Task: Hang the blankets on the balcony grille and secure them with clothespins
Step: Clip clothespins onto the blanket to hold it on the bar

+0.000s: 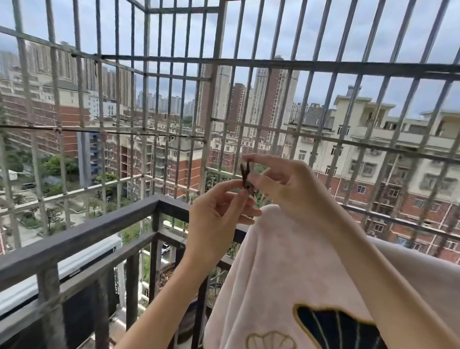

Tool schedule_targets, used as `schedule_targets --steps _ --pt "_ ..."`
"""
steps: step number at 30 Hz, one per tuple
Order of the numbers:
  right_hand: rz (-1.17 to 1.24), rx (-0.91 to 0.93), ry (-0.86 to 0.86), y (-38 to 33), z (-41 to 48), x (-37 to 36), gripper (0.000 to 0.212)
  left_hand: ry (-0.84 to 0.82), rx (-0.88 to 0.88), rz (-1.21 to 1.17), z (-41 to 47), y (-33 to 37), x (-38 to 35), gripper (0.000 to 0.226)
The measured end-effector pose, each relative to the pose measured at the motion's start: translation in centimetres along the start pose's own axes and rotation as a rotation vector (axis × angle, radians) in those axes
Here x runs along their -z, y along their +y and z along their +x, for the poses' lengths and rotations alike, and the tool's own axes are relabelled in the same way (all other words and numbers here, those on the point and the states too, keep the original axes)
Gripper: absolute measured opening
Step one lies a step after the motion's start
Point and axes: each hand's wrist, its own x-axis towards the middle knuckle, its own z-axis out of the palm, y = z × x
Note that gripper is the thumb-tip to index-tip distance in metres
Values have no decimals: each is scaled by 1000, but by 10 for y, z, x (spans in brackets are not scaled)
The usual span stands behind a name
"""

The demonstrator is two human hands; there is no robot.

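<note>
Pink blanket (292, 263), leaf motifs, draped over railing (77, 232)

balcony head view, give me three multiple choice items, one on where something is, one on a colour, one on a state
1. Where does the blanket lie?
A. draped over the railing
B. folded on the floor
C. tied to the top bars

2. What colour is the blanket's main cloth?
A. bright green
B. pale pink
C. black

3. What is the state of the clothespin?
A. clipped onto the blanket
B. lying on the railing
C. held between both hands, above the blanket

Key: 1 A, its top edge hangs over the dark rail. 2 B, pink with a dark leaf motif. 3 C, left hand and right hand pinch it in the air.
</note>
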Motion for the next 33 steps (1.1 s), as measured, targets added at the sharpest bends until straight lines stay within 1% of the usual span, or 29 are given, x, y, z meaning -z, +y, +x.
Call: schedule_targets --steps 4,6,9,12,14,16,21,22,24,26,27,28,30,33 --pt "104 -4 -72 -1 2 11 24 -110 30 -79 0 3 1 14" --pt "143 -6 -115 -2 2 13 22 -184 73 -135 1 5 4 13" --pt "261 -33 -167 -3 2 16 20 -284 155 -220 -1 5 9 17" --pt "341 -68 -118 -3 3 18 20 -299 194 -289 -3 3 15 25" --pt "355 -83 -84 0 4 17 23 -282 202 -302 -4 1 19 32" --pt "350 -84 -64 0 4 13 24 -258 200 -285 -5 0 20 33" --pt "247 -14 13 -3 4 2 15 -109 160 -174 -6 -10 23 30" --pt "227 -6 9 -3 5 1 15 -82 150 -103 -8 -15 26 29" --pt "169 4 -4 -2 4 -2 14 -52 120 140 -13 -31 32 25" --pt "112 2 -6 0 4 -4 13 -98 108 374 -23 -48 34 30" --pt "89 -7 -3 1 4 -5 13 -125 111 433 -27 -54 32 34" --pt "70 -18 -2 2 4 -6 14 -142 113 457 -31 -58 29 34" --pt "27 -26 -15 3 4 -7 15 -144 96 470 -35 -61 23 25" --pt "-22 -24 -51 4 3 -7 13 -167 105 422 -35 -62 21 15"
